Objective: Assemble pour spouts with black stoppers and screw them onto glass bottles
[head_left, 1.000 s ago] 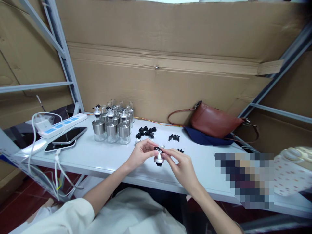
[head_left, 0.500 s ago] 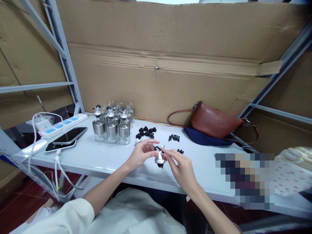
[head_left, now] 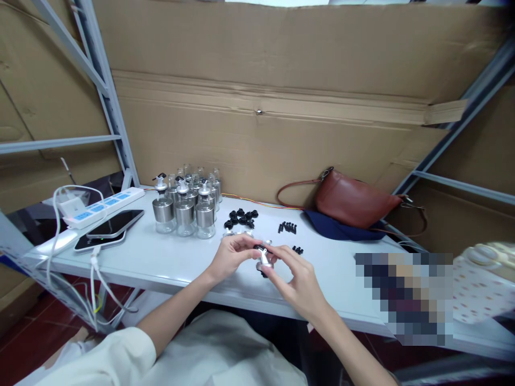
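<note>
Above the front of the table, a silver pour spout (head_left: 264, 259) with a black flap on top and a black stopper below is held between both hands. My left hand (head_left: 232, 258) is closed, its thumb and fingertips pinching the black flap (head_left: 260, 247). On the other side, my right hand (head_left: 300, 276) grips the spout's silver body between thumb and fingers. Just beyond the hands lie several black stoppers (head_left: 240, 217) in a cluster. Small black flaps (head_left: 287, 228) lie in a row to the right, with more small black pieces (head_left: 298, 250) nearer. Other silver spouts are partly hidden behind my fingers.
Several glass bottles with steel bands (head_left: 185, 215) stand at the back left, the front ones fitted with spouts. Left of them are a power strip (head_left: 105, 206) and two phones (head_left: 116, 224). A brown handbag (head_left: 354, 198) rests on dark blue cloth (head_left: 341, 228) at the back right.
My right thumb has moved down onto the silver body of the spout. The spout has tilted slightly, and my left fingertips have closed in on its black flap.
</note>
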Tool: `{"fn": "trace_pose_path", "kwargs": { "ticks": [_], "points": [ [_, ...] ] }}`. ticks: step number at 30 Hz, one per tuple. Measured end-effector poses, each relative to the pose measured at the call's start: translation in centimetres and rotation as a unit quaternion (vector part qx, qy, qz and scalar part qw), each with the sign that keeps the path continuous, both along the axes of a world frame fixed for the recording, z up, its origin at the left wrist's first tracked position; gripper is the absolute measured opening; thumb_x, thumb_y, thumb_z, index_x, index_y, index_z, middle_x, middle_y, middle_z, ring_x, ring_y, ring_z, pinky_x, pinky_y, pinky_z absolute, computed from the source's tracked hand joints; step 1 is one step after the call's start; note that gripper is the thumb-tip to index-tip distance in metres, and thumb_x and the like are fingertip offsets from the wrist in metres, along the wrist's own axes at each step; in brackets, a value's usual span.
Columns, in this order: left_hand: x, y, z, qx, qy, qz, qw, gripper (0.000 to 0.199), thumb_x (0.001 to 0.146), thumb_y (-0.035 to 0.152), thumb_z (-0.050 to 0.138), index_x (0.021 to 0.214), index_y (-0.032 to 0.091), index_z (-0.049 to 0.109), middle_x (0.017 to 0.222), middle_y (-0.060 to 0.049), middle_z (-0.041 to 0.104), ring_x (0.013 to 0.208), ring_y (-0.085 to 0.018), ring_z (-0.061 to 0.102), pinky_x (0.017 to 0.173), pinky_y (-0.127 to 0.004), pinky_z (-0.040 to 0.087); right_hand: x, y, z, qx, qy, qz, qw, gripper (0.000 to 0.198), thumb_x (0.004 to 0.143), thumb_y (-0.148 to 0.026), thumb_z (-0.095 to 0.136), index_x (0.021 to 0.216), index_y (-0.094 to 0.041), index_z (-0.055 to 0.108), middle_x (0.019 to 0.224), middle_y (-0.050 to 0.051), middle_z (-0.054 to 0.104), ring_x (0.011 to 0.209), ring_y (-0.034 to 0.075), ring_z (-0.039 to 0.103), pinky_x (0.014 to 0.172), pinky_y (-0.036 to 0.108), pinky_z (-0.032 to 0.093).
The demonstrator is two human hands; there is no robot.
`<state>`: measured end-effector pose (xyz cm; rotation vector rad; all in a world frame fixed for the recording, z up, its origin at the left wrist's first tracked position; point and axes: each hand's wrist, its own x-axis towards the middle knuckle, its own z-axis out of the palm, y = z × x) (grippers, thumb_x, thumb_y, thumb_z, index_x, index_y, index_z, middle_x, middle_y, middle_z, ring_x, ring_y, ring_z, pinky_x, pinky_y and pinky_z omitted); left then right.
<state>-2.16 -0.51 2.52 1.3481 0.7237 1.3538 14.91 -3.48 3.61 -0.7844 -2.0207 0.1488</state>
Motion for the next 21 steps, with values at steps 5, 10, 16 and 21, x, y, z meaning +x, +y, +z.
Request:
{"fn": "trace_pose_path", "kwargs": {
  "ticks": [5,10,16,21],
  "points": [
    [0.12,-0.20,0.08,0.008,-0.019,0.023,1.000,0.027,0.056,0.030,0.084,0.074,0.014,0.072,0.073,-0.004,0.070,0.063,-0.012,0.062,0.060,-0.024,0.052,-0.12,-0.31,-0.12,0.005,-0.027,-0.012,1.000,0.036,0.084,-0.030,0.064,0.116,-0.015,0.055,0.086,0.008,0.061,0.076,0.020,0.059,0.069,0.034,0.053],
    [0.13,-0.21,0.02,0.014,-0.020,0.021,0.999,0.024,0.055,0.026,0.084,0.072,0.014,0.073,0.071,-0.004,0.070,0.062,-0.012,0.062,0.060,-0.024,0.052,-0.16,-0.55,-0.20,0.014,-0.043,-0.023,0.999,0.032,0.087,-0.026,0.061,0.116,-0.017,0.053,0.088,0.008,0.062,0.077,0.021,0.059,0.070,0.034,0.053],
    [0.06,0.00,-0.34,0.033,-0.005,0.018,0.999,0.021,0.056,0.026,0.083,0.069,0.014,0.072,0.071,-0.005,0.071,0.060,-0.012,0.061,0.061,-0.025,0.051,0.00,-0.81,-0.25,0.046,-0.065,-0.035,0.996,0.030,0.089,-0.024,0.057,0.117,-0.016,0.051,0.089,0.009,0.062,0.078,0.023,0.059,0.069,0.036,0.052],
    [-0.06,0.05,-0.50,0.052,0.007,0.013,0.999,0.020,0.057,0.027,0.083,0.071,0.015,0.074,0.065,-0.003,0.070,0.059,-0.013,0.061,0.060,-0.025,0.051,0.08,-0.98,-0.32,0.057,-0.069,-0.041,0.995,0.028,0.090,-0.026,0.055,0.116,-0.015,0.052,0.089,0.010,0.063,0.079,0.024,0.059,0.070,0.037,0.051]
  ]
}}
